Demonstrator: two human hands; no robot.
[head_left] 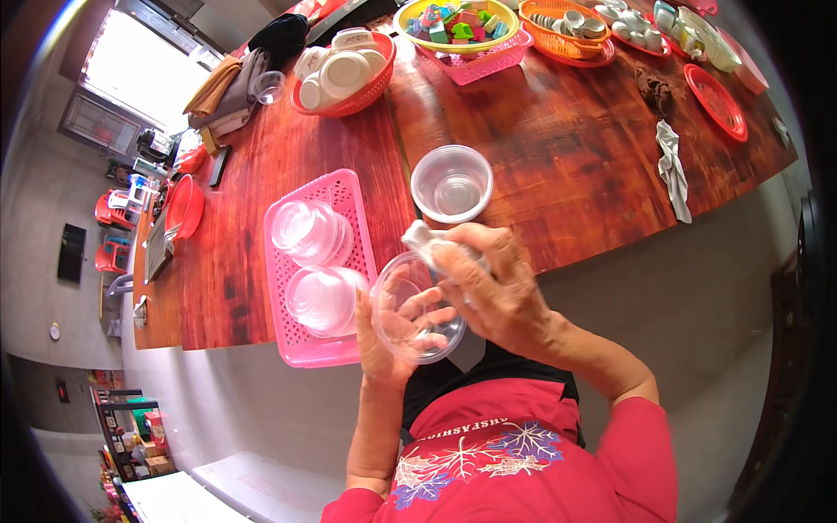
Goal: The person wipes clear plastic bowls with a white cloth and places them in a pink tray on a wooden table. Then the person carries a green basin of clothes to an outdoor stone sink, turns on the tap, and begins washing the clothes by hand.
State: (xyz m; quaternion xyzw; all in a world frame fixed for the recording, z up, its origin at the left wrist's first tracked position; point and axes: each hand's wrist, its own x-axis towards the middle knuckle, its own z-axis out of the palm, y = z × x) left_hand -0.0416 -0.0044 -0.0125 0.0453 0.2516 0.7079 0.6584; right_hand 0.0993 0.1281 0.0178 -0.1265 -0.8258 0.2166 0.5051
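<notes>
In front of my body, my left hand (381, 353) supports a clear round plastic bowl (438, 342) from beneath, its thumb at the rim and its fingers showing through the plastic. A white cloth (422, 240) is bunched in my closed right hand (501, 283), just above the bowl's far right rim. On the table edge beyond stands another clear bowl (452, 185), perhaps several nested. To the left lies a pink basket tray (346, 193) with two groups of stacked clear bowls (314, 228) in it.
Along the far side of the wooden table (558, 131) are a red basket of white dishes (349, 74), a yellow basin of colourful blocks (458, 24) and an orange basket of cups (567, 26). A red tray (717, 100) and a white rag (671, 170) lie right.
</notes>
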